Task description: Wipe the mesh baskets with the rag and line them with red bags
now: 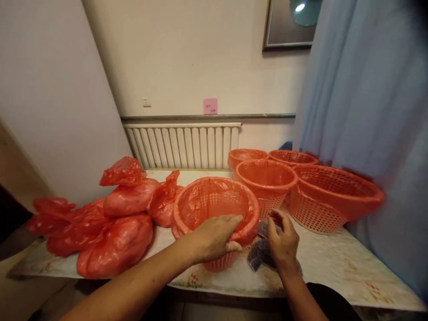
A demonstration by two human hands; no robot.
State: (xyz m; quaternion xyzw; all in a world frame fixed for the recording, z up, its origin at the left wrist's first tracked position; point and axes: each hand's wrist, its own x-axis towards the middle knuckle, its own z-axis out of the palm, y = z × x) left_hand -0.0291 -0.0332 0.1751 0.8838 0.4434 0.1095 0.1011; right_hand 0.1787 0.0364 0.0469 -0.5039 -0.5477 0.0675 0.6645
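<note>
A red plastic basket (219,263) lined with a red plastic bag stands near the front edge of the table. My left hand (217,236) is at the basket's near right rim, fingers stretched out and thumb apart, holding nothing. To its right, my right hand (283,238) has loosely bent fingers, spread from the thumb, with nothing visible between them. Dark, patterned small packets or cloth pieces (256,255) lie on the table between the basket and my right hand, which partly covers them. The bottom of the basket is hidden.
More red baskets (317,216) stand behind and to the right, beside a blue curtain (361,89). Several filled, tied red bags (117,245) are piled at the left of the table (361,267). Behind are a radiator (187,145) and a pink note (210,106).
</note>
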